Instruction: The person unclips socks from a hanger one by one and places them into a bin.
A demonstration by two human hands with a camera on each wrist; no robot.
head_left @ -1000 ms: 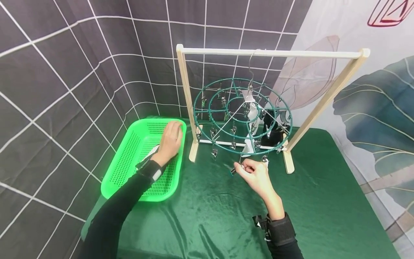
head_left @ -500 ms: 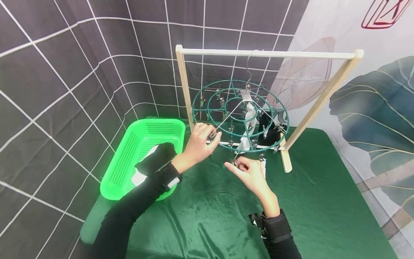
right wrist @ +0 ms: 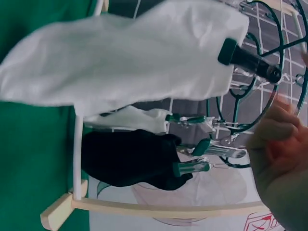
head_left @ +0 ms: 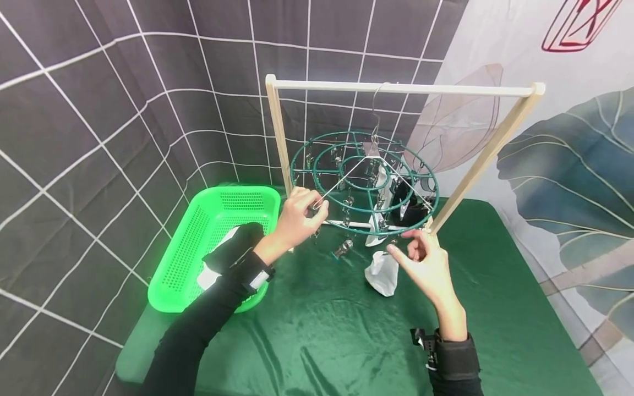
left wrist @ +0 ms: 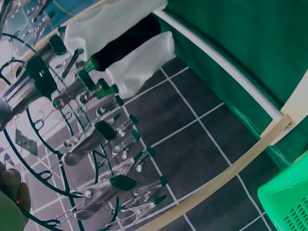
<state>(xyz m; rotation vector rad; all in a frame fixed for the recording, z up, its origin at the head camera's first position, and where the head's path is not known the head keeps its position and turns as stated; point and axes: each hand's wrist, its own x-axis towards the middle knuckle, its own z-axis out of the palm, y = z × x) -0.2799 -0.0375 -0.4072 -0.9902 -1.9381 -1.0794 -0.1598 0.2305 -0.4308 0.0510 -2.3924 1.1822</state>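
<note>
A round green clip hanger (head_left: 364,187) hangs by its hook from a wooden rack (head_left: 396,88). My left hand (head_left: 312,206) grips the hanger's outer ring at its left side, beside a metal clip. A white sock (head_left: 382,272) hangs from a clip at the front of the ring. My right hand (head_left: 403,247) is just right of that sock with the index finger stretched toward it, holding nothing. In the right wrist view a green-tipped clip (right wrist: 248,57) bites the white sock (right wrist: 120,57). Another white sock (head_left: 378,181) and a black sock (head_left: 411,203) hang further back.
A bright green basket (head_left: 188,258) stands at the left on the green cloth, with a black sock (head_left: 233,245) and something white in it. A dark grid backdrop stands behind, and a leaf-print curtain is on the right. The rack's feet rest on the cloth (head_left: 322,330).
My left hand left the basket and took hold of the hanger's ring. My right hand moved right, away from the front clip, where the white sock now hangs.
</note>
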